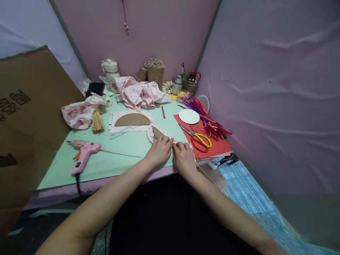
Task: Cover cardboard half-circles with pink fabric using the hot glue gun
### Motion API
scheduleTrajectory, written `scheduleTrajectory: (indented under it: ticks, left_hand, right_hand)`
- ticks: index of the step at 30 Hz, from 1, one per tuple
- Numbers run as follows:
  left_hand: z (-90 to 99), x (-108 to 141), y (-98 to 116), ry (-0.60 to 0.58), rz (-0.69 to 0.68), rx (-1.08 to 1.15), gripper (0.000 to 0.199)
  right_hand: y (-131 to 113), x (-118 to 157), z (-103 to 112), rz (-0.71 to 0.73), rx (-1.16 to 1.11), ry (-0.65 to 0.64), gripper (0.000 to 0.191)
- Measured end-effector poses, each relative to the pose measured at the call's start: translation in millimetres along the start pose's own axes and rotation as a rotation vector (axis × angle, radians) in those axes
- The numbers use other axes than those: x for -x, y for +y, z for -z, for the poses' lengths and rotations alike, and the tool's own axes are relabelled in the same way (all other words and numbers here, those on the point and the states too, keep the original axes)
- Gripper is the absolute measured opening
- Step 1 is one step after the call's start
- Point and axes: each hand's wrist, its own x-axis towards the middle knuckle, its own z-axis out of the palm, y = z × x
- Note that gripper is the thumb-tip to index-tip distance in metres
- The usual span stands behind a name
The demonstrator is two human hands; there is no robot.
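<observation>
Both hands meet at the table's front edge over a cardboard piece edged with pink-dotted white fabric (150, 134). My left hand (160, 150) has its fingers bent down on the fabric edge, pressed close together. Beside it, almost touching, my right hand (183, 158) pinches the same edge with curled fingers. Much of the piece is hidden under the hands. Just behind lies a brown cardboard half-disc (132, 120) on a sheet of the dotted fabric (116, 116), with a clear ruler (123, 132) across its lower edge.
A pink glue gun (86, 150) with a glue stick lies left. Scissors (198, 136), a white oval disc (189, 116) and pipe cleaners (204, 115) rest on red sheets (217, 148) at right. Crumpled fabric (143, 92), a bottle (111, 74) and twine (156, 73) stand behind. Large cardboard (34, 106) blocks the left.
</observation>
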Motion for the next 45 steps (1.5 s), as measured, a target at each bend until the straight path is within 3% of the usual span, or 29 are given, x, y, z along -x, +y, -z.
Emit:
scheduleTrajectory:
  ticks: [6, 13, 17, 23, 30, 39, 45]
  left_hand:
    - [-2.9, 2, -1, 0.06, -0.018, 0.007, 0.036]
    - [-1.4, -1, -1, 0.017, -0.009, 0.032, 0.035]
    - [-0.8, 1, -1, 0.035, -0.003, 0.052, 0.033]
    - [-1.1, 3, -2, 0.085, 0.005, 0.073, 0.028]
    - [3.1, 2, -1, 0.086, 0.021, 0.072, 0.021]
    - [-2.1, 2, -2, 0.104, 0.034, 0.102, 0.018]
    - [-0.9, 2, -3, 0.097, 0.016, 0.1, 0.021]
  right_hand:
    - [9, 2, 2, -0.027, -0.06, 0.071, 0.041]
    - [0, -4, 3, 0.046, 0.091, -0.066, 0.044]
    - [3, -9, 10, 0.101, 0.125, -0.086, 0.039]
    - [15, -20, 16, 0.062, 0.088, -0.082, 0.037]
    - [7, -26, 16, 0.152, 0.193, -0.132, 0.036]
    - [7, -18, 19, 0.174, 0.161, -0.144, 0.033]
    - [40, -24, 33, -0.003, -0.073, -0.042, 0.043]
